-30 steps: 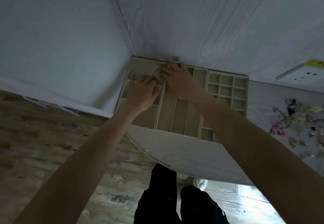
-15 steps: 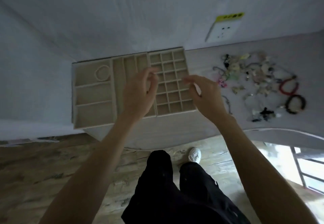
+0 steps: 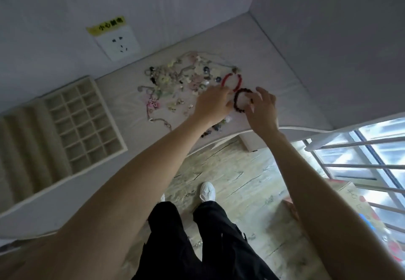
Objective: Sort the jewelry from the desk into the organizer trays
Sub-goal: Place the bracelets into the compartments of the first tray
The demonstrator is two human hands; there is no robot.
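Now we reach both hands at the dark bracelet [image 3: 242, 100], at three o'clock of the jewelry pile [image 3: 175, 82]. Our right hand [image 3: 262, 109] curls its grip around the beads to lift them; our left hand [image 3: 213, 104] touches it, grip unclear.

Bare forearms, no sleeves; black trousers [image 3: 197, 242] w/ white shoes [image 3: 207, 191].
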